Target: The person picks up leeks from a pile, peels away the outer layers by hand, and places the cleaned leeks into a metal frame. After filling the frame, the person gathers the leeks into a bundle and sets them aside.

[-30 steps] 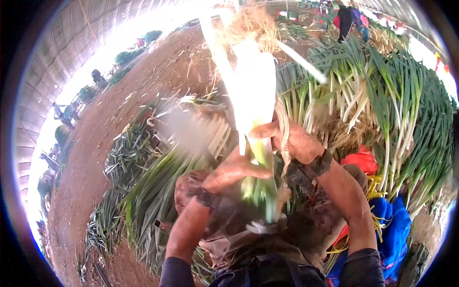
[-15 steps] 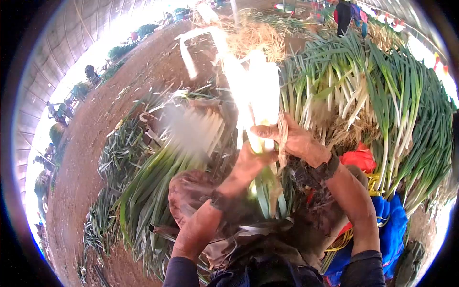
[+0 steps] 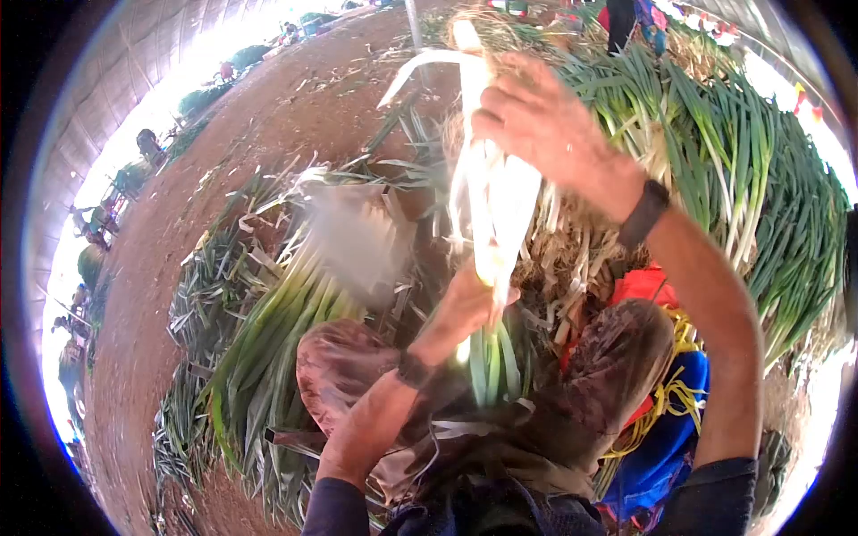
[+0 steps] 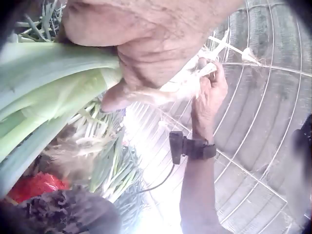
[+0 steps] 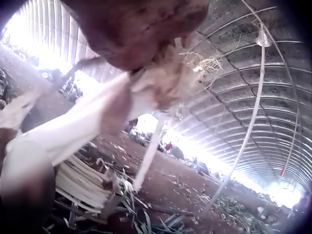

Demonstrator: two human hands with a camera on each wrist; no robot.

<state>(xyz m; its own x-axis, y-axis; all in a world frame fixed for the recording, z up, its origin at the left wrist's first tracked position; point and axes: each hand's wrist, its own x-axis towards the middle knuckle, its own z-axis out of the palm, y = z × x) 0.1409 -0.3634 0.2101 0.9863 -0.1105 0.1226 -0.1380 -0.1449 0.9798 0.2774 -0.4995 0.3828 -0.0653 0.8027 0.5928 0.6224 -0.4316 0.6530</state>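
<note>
Left hand (image 3: 463,305) grips leeks (image 3: 511,210) at white-to-green join; right hand (image 3: 550,129) grips near root end. Leeks upright above lap, shanks glare-white, leaves green, stalk count unreadable. Ground: one leek pile (image 3: 268,357) left, one bigger heap (image 3: 773,214) right.

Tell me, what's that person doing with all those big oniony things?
A person is holding a few long leeks, or something like them, over their lap. The left hand grips them where the white turns green. The right hand holds the pale upper part, near the roots. More lie in a heap on the person's left, and a bigger pile on the right.
</note>
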